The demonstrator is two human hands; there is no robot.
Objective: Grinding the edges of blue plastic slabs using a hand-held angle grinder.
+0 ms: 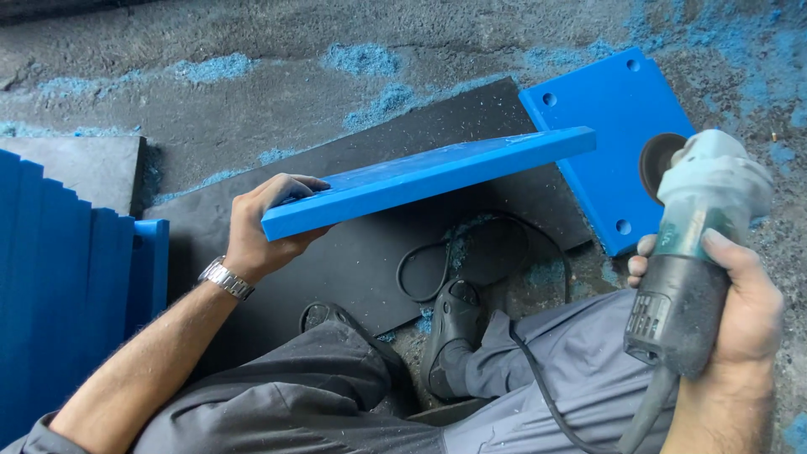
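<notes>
While the left hand (262,231) grips one end of a blue plastic slab (424,178) raised edge-on above a black mat (361,252), the right hand (740,311) clamps an angle grinder (693,244) beside it. Another blue plate (609,126) lies beyond the mat, blue shavings (361,59) past it.

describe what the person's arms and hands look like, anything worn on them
Both forearms are bare, with no gloves on either hand. The left hand has a silver metal link wristwatch at the wrist, and a grey sleeve is pushed up near the elbow. The right hand wears nothing.
</notes>
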